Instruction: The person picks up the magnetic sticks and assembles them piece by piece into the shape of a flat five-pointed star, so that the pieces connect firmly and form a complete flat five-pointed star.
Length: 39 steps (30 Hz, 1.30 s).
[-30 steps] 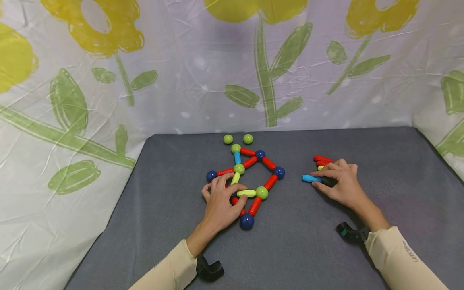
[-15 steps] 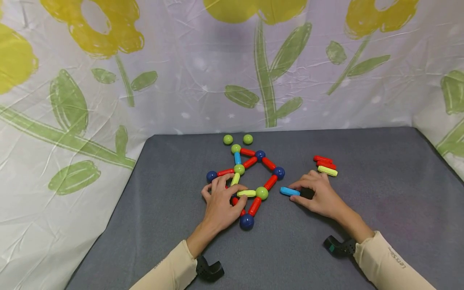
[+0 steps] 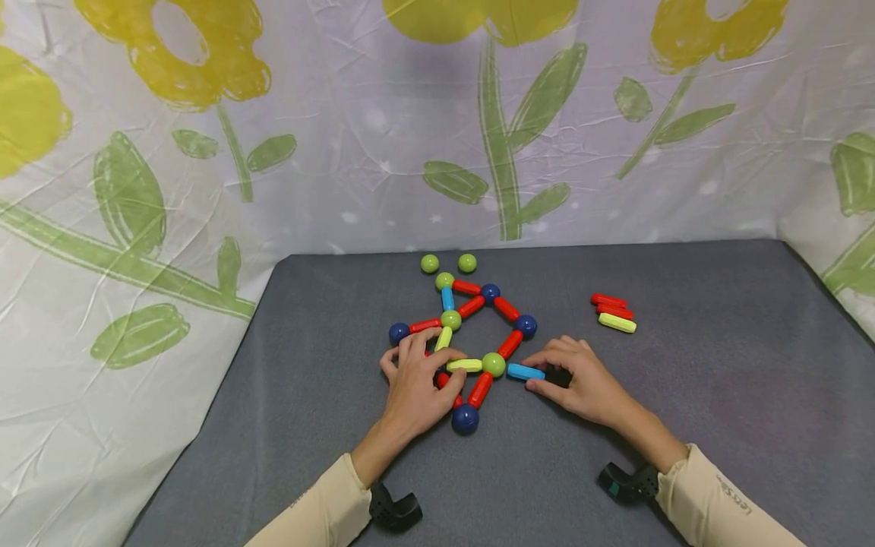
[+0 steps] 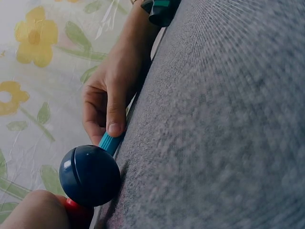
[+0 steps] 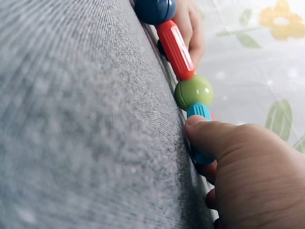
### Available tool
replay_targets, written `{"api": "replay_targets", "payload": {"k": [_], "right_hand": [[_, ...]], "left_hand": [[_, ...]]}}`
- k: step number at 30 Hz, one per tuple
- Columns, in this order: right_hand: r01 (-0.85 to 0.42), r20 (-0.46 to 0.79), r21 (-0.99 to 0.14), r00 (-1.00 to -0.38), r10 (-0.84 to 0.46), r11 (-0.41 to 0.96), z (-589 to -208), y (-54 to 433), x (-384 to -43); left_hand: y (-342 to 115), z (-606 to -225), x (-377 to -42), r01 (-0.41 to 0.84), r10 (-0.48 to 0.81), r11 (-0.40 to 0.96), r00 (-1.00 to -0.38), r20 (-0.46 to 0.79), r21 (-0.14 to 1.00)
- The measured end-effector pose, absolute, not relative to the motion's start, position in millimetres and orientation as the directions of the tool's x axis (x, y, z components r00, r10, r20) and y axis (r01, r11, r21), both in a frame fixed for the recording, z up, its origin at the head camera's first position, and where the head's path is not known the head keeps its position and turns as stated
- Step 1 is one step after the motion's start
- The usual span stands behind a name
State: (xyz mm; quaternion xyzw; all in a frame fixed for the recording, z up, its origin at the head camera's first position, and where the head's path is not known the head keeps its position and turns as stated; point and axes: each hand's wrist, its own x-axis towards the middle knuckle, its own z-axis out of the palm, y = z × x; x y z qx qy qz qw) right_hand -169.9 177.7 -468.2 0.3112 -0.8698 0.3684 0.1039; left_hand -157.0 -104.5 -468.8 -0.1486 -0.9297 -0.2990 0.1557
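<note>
A flat figure of toy building rods and balls lies on the grey table, its red rods joined by blue and green balls. My left hand covers its left part, index finger and thumb pinching around the left end of a yellow rod. That rod's other end meets a green ball. Between thumb and fingers, my right hand holds a light blue rod, its tip right at this green ball. In the right wrist view, the light blue rod lines up against the green ball.
Two red rods and a loose yellow rod lie together at the right. Behind the figure sit two loose green balls. A blue ball forms the figure's near corner. A flowered cloth hangs behind the table.
My right hand has carried the light blue rod leftward and nearer, from beside the loose rods to the green ball. My left hand has stayed in place.
</note>
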Motion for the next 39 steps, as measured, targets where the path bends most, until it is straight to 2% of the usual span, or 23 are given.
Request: {"api": "replay_targets", "payload": {"k": [12, 20, 25, 31, 39], "right_hand": [[-0.623, 0.415, -0.572, -0.781, -0.467, 0.533, -468, 179, -171], [-0.633, 0.474, -0.628, -0.773, -0.422, 0.454, -471, 181, -174], [-0.593, 0.555, -0.614, -0.793, -0.250, 0.521, -471, 183, -177], [-0.422, 0.598, -0.598, -0.801, 0.028, 0.681, -468, 196, -184], [-0.264, 0.547, -0.642, -0.816, 0.189, 0.720, -466, 223, -190]], "left_hand": [[-104, -469, -158, 0.374, 0.183, 0.776, -0.905, 0.384, 0.509], [-103, -468, -156, 0.375, 0.181, 0.774, -0.903, 0.388, 0.510], [-104, -469, -156, 0.372, 0.179, 0.773, -0.905, 0.385, 0.514], [-104, -469, -157, 0.377, 0.181, 0.769, -0.903, 0.389, 0.517], [-104, -470, -157, 0.376, 0.183, 0.768, -0.904, 0.386, 0.518]]}}
